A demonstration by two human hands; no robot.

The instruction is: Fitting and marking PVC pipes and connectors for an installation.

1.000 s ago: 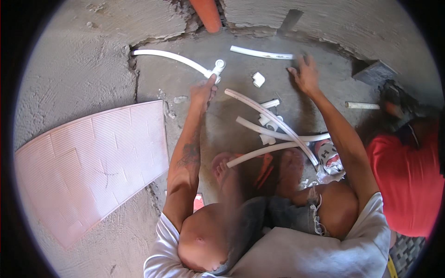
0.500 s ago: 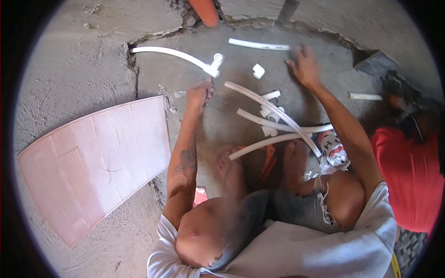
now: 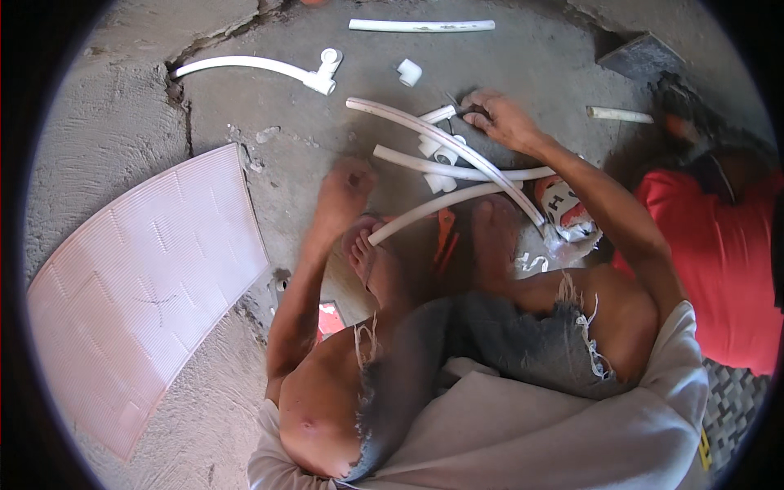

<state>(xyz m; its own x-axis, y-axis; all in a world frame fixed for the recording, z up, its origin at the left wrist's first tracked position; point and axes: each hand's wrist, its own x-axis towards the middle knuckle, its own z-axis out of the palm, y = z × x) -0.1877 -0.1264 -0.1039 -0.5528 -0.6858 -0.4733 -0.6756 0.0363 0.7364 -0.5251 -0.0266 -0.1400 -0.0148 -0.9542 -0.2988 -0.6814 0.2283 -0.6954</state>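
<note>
My right hand (image 3: 505, 122) reaches beside the end of a short white pipe (image 3: 438, 115). Its thumb and fingers close around a thin dark piece whose kind I cannot make out. Left of the pipes, my left hand (image 3: 346, 194) hovers with curled fingers, slightly blurred; what they hold, if anything, is hidden. Long white pipes cross in front of me, one striped pipe (image 3: 457, 149) lying over the others. White pipe fittings (image 3: 445, 155) lie partly under them. Farther off are a loose white elbow (image 3: 409, 73) and a curved pipe (image 3: 241, 62) with a tee fitting (image 3: 319, 82) on its end.
A pink ribbed panel (image 3: 151, 286) lies at left. A straight pipe (image 3: 422, 26) is at the back, a shorter one (image 3: 619, 114) at right. An orange-handled tool (image 3: 445, 233) and a printed bag (image 3: 563, 206) lie near my feet. Another person in red (image 3: 710, 253) is at right.
My right hand has moved from the far straight pipe back to the short pipe's end. My left hand has drawn back toward me from below the tee fitting. The view has shifted.
</note>
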